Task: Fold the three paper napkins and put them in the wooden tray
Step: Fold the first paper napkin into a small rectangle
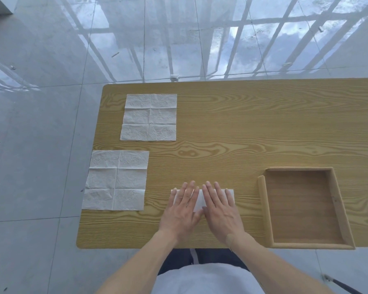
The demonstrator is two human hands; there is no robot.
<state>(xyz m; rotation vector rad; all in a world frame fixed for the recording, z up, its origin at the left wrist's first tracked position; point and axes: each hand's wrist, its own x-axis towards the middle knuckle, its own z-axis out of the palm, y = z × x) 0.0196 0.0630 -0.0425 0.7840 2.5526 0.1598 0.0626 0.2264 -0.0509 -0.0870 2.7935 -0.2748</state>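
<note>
A folded white napkin [199, 199] lies as a narrow strip near the table's front edge. My left hand [182, 211] and my right hand [220, 211] press flat on it side by side, fingers spread, and cover most of it. Two unfolded white napkins lie on the left side of the table: one at the back left [150, 117], one at the front left [116, 180], its left edge reaching past the table edge. The wooden tray [265, 209] sits at the front right, a short gap from my right hand. Nothing lies in it.
The wooden table [253, 128] stands on a glossy grey tiled floor [40, 124]. The tray's near rim sits flush with the table's front edge. A dark rod-like object [338, 283] lies on the floor at the lower right.
</note>
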